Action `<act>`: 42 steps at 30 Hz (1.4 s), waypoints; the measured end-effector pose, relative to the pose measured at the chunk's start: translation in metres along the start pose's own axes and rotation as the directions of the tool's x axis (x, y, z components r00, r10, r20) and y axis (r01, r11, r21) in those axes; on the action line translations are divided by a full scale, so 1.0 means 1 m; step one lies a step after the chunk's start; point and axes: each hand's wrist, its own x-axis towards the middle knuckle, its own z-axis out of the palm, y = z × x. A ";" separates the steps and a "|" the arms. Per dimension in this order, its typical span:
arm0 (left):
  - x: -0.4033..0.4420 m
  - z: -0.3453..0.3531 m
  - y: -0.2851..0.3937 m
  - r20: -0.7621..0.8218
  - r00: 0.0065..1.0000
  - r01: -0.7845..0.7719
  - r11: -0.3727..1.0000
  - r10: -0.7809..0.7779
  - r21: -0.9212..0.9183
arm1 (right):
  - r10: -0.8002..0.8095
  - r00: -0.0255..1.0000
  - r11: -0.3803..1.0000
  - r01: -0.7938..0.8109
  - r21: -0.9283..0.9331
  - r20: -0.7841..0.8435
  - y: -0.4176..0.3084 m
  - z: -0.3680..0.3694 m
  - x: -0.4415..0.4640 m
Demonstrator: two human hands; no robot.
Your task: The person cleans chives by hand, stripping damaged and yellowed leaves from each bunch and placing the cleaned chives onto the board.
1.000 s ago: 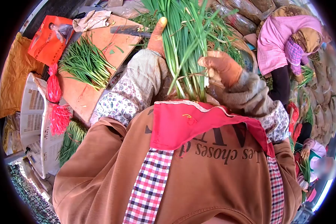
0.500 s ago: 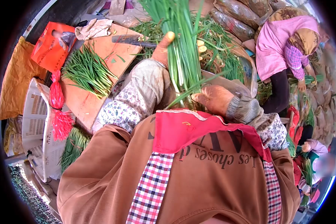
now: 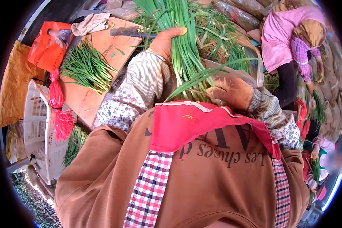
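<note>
The left grip (image 3: 164, 42) is closed around a bunch of long green stalks (image 3: 183, 49), held at 12 o'clock in front of the body, with the thumb laid across the stalks. The leafy ends are pointed upward, and the pale lower ends are directed down toward the red apron (image 3: 195, 121). At 2 o'clock, the right grip (image 3: 233, 92) is placed beside the lower ends, its fingertips brought up to them; whether anything is clasped there cannot be told, as the fingers are partly hidden. A few long blades are slanted across the bunch toward 1 o'clock.

At 10 o'clock, a pile of cut greens (image 3: 87, 66) is spread on a tan board (image 3: 82, 102); farther out, an orange bag (image 3: 45, 49) is seen. At 11 o'clock, a dark knife (image 3: 126, 32) is laid on the board. At 9 o'clock, red string (image 3: 57, 93) is hung by a white basket (image 3: 31, 100). At 1 o'clock, loose greens (image 3: 216, 36) are heaped. At 2 o'clock, farther out, a person in pink (image 3: 277, 38) is seen bent over.
</note>
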 end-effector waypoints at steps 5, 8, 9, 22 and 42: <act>0.002 -0.002 -0.003 0.035 0.999 0.004 1.000 -0.003 -0.003 | 0.150 0.984 0.980 -0.136 -0.145 0.094 -0.004 -0.008 -0.014; -0.007 0.008 0.001 -0.073 0.997 -0.010 0.999 0.008 -0.031 | 0.227 0.963 0.971 -0.212 -0.115 0.144 0.008 -0.018 -0.031; -0.003 0.000 0.001 -0.047 0.999 -0.010 1.000 0.009 -0.027 | 0.236 0.958 0.965 -0.210 -0.157 0.165 0.024 -0.017 -0.040; 0.012 -0.036 -0.009 0.048 0.999 -0.011 0.992 0.017 -0.124 | 0.294 0.519 0.612 0.543 0.575 -0.803 0.086 -0.173 0.032; 0.006 -0.030 -0.005 -0.009 0.998 0.061 0.988 -0.063 -0.139 | 0.430 0.865 0.899 -0.385 0.208 -0.257 -0.040 -0.071 0.057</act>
